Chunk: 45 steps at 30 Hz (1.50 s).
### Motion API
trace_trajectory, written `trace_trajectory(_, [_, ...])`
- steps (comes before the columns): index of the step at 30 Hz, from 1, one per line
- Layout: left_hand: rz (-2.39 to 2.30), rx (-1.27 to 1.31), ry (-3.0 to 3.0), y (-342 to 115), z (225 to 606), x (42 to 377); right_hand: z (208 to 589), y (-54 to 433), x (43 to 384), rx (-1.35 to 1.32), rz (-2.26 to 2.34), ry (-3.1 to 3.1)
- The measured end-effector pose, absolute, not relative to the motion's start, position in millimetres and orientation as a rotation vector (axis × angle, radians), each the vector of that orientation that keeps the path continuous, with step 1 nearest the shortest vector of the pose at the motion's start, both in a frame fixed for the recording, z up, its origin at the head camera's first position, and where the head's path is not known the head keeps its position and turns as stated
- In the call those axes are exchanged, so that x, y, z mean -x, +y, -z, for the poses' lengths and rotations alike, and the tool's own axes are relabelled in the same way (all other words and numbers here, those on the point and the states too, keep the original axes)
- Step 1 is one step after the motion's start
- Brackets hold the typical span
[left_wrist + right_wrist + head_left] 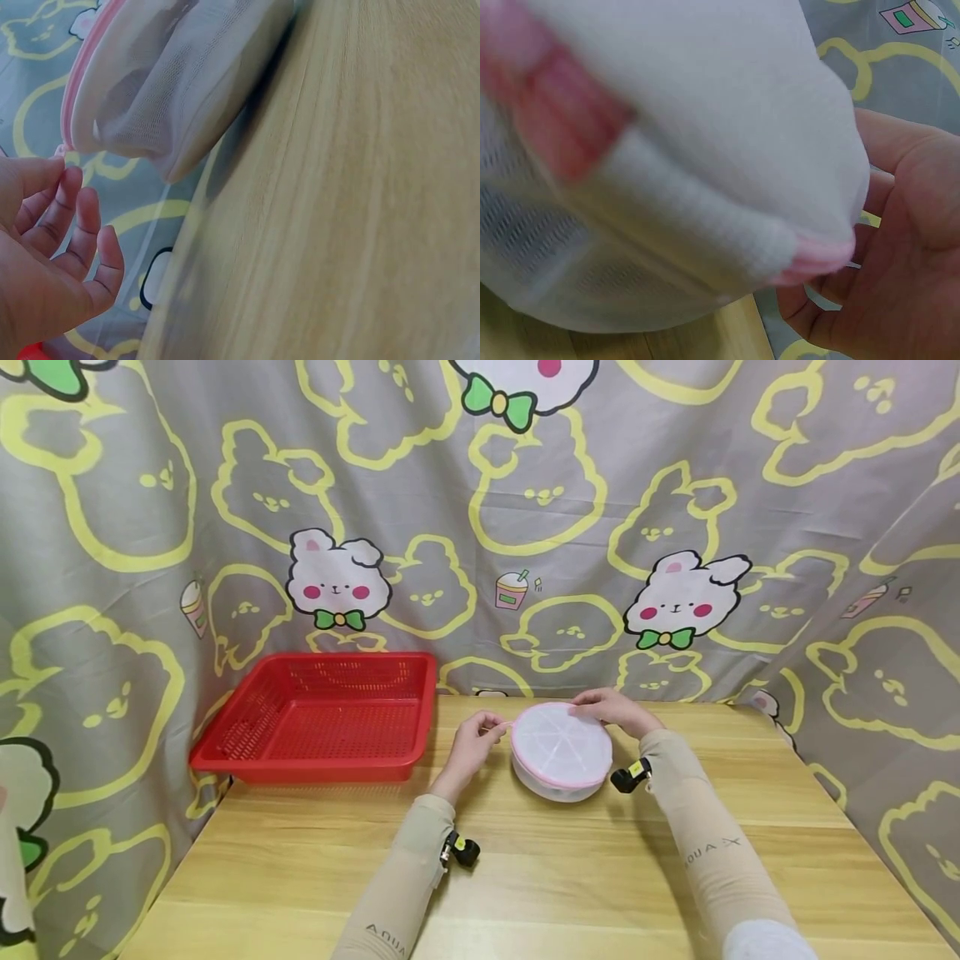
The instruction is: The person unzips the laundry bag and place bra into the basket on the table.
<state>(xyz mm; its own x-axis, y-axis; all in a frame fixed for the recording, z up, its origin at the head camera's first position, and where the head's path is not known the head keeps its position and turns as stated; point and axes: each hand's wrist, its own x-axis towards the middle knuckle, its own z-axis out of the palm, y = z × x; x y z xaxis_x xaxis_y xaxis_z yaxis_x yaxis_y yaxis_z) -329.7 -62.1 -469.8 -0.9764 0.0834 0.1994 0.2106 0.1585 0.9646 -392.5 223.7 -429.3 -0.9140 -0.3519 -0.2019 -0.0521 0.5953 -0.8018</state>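
Observation:
A round white mesh laundry bag (561, 745) with pink trim rests on the table between both hands. My left hand (472, 750) pinches a small pink tab at the bag's left edge between thumb and index finger. In the left wrist view the other fingers of that left hand (60, 247) curve loosely below the tab. My right hand (618, 710) grips the bag's far right rim. Close up in the right wrist view, the bag's white fabric (727, 97) hides the fingertips of the right hand (907, 202), and its pink edging looks bunched.
A red plastic basket (330, 768) with perforated walls stands at the back left of the wooden table (555, 877). Behind and at both sides hangs a grey curtain (435, 502) with cartoon prints. Each sleeved wrist carries a small black camera (467, 852).

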Motion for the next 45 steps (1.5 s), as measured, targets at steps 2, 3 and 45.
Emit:
trace_trajectory(2, [1.955,0.295,-2.313,-62.9,471.0,330.8,429.7,223.1,391.9,0.328,1.223,2.493])
trace_trajectory(3, [1.954,0.292,-2.316,-63.0,470.7,330.6,429.5,222.5,391.2,0.321,1.223,2.494])
trace_trajectory(45, [1.892,0.253,-2.315,-65.7,470.3,331.7,451.5,201.4,371.5,-0.064,1.75,2.355])
